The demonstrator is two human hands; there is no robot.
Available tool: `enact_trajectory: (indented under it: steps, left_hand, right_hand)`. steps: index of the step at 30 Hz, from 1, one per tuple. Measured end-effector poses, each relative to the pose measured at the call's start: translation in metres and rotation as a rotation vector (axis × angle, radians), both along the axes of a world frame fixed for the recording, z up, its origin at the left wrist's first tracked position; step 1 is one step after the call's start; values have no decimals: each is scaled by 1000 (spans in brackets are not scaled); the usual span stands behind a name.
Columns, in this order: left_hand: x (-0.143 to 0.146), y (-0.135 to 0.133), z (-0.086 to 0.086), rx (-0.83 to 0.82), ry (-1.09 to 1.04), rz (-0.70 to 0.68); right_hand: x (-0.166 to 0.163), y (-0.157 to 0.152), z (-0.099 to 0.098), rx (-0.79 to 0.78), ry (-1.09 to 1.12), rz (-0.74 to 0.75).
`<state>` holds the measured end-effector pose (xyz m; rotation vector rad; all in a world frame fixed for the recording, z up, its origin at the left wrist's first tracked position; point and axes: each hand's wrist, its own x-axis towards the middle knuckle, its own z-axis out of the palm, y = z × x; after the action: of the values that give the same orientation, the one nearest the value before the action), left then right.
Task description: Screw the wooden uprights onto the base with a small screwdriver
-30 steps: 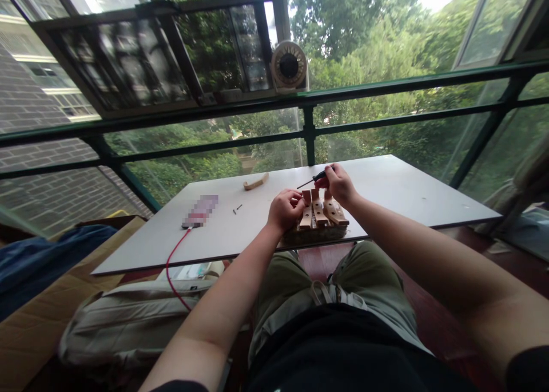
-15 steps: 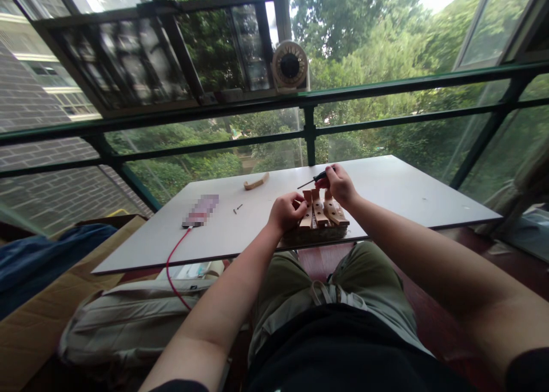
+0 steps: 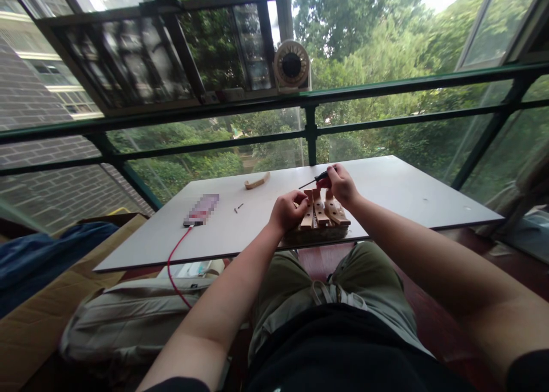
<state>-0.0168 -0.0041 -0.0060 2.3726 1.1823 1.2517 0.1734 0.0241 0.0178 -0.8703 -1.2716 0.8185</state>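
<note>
A screwdriver (image 3: 321, 177) with a dark handle is gripped in my right hand (image 3: 342, 187), its thin shaft pointing left above the wooden pieces. Below it, several curved pale wooden pieces (image 3: 319, 211) with dark holes stand side by side on a brownish block (image 3: 330, 232) at the table's near edge. My left hand (image 3: 286, 213) is closed at the left end of these pieces, thumb and forefinger pinched together by the leftmost one. Whatever is between those fingertips is too small to make out.
On the white table (image 3: 150, 243) lie a loose curved wooden piece (image 3: 258, 182), small screws (image 3: 238, 208) and a blurred-out device (image 3: 202, 210) on a red cable (image 3: 169, 260). A round fan (image 3: 292, 64) stands by the green railing (image 3: 240, 143). At lower left are a backpack (image 3: 128, 317) and a cardboard box (image 3: 55, 272).
</note>
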Motion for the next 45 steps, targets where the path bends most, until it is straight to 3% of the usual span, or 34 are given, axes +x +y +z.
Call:
enact_trajectory:
  steps: [6,16,21,29,40,45]
  left_hand:
    - [-5,4,-2,26,48,-5]
    - [-13,7,-2,81,61,-19]
    - [-13,9,-3,84,89,-6]
    - [-10,9,-2,78,145,17]
    - [-10,9,-2,76,144,28]
    - [-11,8,-3,93,147,30]
  right_hand:
    - [0,-8,18,-75,-31,93]
    - [2,-13,51,-44,-320,186]
    - [-1,-17,54,31,-447,209]
    - [-10,-27,57,224,-764,126]
    - [-18,-25,59,240,-901,74]
    - [-19,-16,51,232,-854,48]
